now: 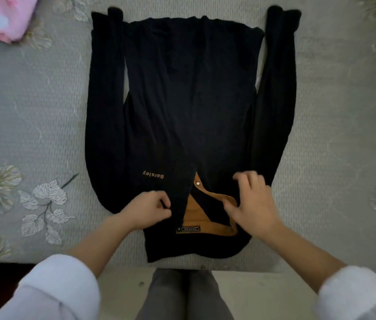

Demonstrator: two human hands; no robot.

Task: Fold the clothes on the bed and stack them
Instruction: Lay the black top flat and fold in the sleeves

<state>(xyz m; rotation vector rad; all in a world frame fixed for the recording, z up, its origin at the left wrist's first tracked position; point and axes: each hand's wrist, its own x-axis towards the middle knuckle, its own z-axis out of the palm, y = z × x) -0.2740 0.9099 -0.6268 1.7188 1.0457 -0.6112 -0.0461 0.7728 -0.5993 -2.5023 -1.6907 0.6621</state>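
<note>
The grey bedspread with pale printed flowers [32, 112] covers the bed and gives a broad, soft and slightly yielding surface, so cloth pressed on it probably grips rather than slides. Laid flat along its middle is the black long-sleeved knitted top [189, 100], front up, with the collar at the near edge of the bed, the hem far away and both sleeves lying straight beside the body. It looks light, limp and stretchy. It should drape and crease wherever it is lifted, so it is best taken by the shoulder seams or cuffs and smoothed flat before each fold. A pink folded bundle of cloth [4, 17] sits well apart at the far left corner. The person's grey trousers [182, 296] show below the bed edge. The left hand [146, 211] pinches the black knit just beside the collar opening with curled fingers. The right hand [255, 204], blurred, lies on the other side with fingers spread wide, holding nothing. Between them shows the tan suede-like collar lining [196, 213], a dark woven neck label [189, 229] and a small pale snap button [198, 183].
</note>
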